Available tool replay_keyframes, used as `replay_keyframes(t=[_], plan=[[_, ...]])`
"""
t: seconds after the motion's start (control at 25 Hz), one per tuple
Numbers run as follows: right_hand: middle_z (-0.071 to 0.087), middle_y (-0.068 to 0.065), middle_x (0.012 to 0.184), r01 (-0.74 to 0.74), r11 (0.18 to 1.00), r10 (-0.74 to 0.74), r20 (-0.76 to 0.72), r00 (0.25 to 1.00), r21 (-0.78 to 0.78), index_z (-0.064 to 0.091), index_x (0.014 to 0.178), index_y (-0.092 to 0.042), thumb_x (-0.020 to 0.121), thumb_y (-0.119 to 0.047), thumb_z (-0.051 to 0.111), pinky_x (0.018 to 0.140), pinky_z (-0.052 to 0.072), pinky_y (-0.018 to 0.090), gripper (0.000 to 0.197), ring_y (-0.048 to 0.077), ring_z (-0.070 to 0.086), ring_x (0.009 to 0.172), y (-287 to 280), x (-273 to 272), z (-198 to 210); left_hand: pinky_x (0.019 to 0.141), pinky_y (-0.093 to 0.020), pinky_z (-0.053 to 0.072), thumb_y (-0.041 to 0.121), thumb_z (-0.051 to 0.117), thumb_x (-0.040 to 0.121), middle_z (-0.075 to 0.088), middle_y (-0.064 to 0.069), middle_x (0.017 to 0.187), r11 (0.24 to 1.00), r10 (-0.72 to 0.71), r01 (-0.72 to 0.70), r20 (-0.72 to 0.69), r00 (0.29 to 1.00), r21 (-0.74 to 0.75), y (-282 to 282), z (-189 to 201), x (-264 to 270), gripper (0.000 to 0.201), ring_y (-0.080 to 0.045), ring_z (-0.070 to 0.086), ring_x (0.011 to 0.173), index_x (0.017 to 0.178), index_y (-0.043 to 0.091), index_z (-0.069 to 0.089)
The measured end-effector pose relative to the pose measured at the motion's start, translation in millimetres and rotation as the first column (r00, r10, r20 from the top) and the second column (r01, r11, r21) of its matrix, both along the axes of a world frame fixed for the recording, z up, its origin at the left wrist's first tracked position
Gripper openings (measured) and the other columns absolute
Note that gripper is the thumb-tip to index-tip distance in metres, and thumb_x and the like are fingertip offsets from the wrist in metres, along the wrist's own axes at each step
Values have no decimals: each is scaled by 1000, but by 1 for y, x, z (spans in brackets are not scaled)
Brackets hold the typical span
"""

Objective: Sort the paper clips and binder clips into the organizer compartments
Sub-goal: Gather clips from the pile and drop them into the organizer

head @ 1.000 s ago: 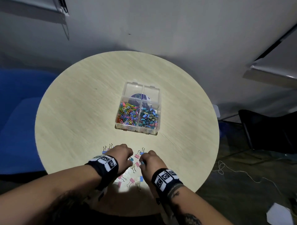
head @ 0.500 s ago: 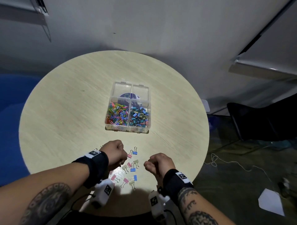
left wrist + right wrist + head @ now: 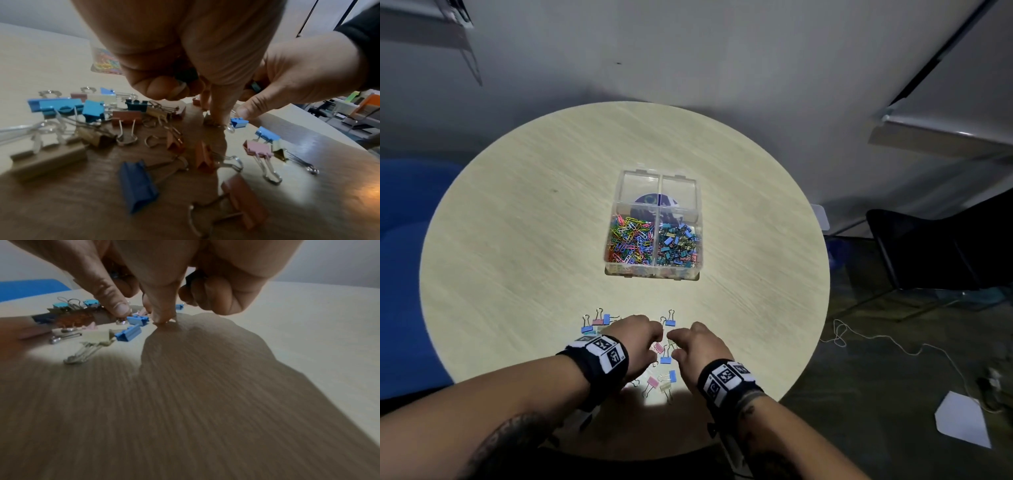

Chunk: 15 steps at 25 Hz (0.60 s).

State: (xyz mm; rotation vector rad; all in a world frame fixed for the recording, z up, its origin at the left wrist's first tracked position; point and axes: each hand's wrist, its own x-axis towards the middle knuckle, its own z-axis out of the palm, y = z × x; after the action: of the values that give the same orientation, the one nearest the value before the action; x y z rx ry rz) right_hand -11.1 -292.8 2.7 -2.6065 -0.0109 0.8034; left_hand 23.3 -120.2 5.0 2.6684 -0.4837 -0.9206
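A clear organizer [image 3: 690, 192] stands mid-table. Its near-left compartment holds coloured paper clips [image 3: 631, 240] and its near-right one holds small binder clips [image 3: 678, 244]. Loose binder clips [image 3: 665, 359] in blue, pink and cream lie by the table's near edge. My left hand [image 3: 655, 337] is down among them with its forefinger [image 3: 216, 113] on a clip, while its curled fingers keep a dark clip [image 3: 186, 75] in the palm. My right hand [image 3: 675, 343] is beside it, thumb [image 3: 121, 308] and forefinger at a blue clip [image 3: 137, 320]. Its curled fingers hold a dark clip [image 3: 193, 279].
The round pale wooden table [image 3: 517, 240] has bare surface left and right of the organizer. A blue seat [image 3: 400, 240] stands at the left and a dark chair [image 3: 935, 246] at the right. A cord and white paper [image 3: 962, 421] lie on the floor.
Half a second ago both hands were raised as fists, apart from each other. Now they have come back down together onto the loose binder clips.
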Motion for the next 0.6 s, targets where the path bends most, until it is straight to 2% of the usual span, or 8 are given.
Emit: replay_keyframes(t=[0.12, 0.24, 0.36, 0.48, 0.56, 0.6], plan=[[53, -1, 120, 36, 999, -35, -4, 999, 13, 58, 122, -30, 94, -30, 61, 89, 48, 32, 28, 23, 60, 104, 0, 5, -4, 84, -32, 50, 35, 58, 88, 58, 5, 105, 1000, 0, 0, 14, 1000, -11, -1, -7, -1, 18, -17, 58, 98, 105, 30, 59], [51, -7, 101, 131, 990, -128, -48, 991, 58, 51, 95, -28, 87, -34, 64, 70, 41, 28, 17, 17, 54, 82, -5, 10, -5, 80, -31, 49, 31, 57, 86, 55, 8, 95, 998, 56, -57, -32, 998, -33, -3, -9, 0, 5, -16, 57, 89, 88, 29, 54], [57, -8, 82, 287, 948, -272, -122, 955, 137, 50, 80, -25, 79, -33, 60, 59, 40, 25, 13, 15, 53, 67, -11, 11, -5, 73, -30, 46, 25, 54, 84, 53, 8, 89, 996, 68, -70, -56, 996, -46, -4, -8, 2, 5, -16, 55, 83, 80, 26, 51], [57, -1, 61, 550, 787, -496, -246, 833, 278, 51, 73, -21, 68, -25, 60, 49, 37, 26, 10, 20, 47, 49, -18, 11, -2, 70, -29, 40, 22, 47, 86, 52, 6, 91, 997, 33, -36, -56, 998, -62, 0, -6, 5, 8, -17, 54, 84, 80, 25, 49], [57, 9, 59, 662, 665, -559, -359, 748, 344, 52, 75, -16, 65, -16, 65, 45, 31, 25, 17, 20, 40, 44, -26, 13, 2, 72, -28, 40, 29, 52, 87, 52, 8, 96, 997, 15, -19, -54, 998, -81, 4, -3, 5, 2, -16, 55, 89, 87, 27, 51], [59, 14, 61, 700, 608, -565, -415, 713, 374, 52, 78, -13, 63, -13, 67, 44, 28, 25, 22, 19, 38, 43, -30, 15, 5, 72, -28, 40, 34, 56, 85, 51, 9, 97, 997, 9, -13, -63, 998, -71, 5, -1, 4, 10, -15, 53, 90, 91, 28, 51]])
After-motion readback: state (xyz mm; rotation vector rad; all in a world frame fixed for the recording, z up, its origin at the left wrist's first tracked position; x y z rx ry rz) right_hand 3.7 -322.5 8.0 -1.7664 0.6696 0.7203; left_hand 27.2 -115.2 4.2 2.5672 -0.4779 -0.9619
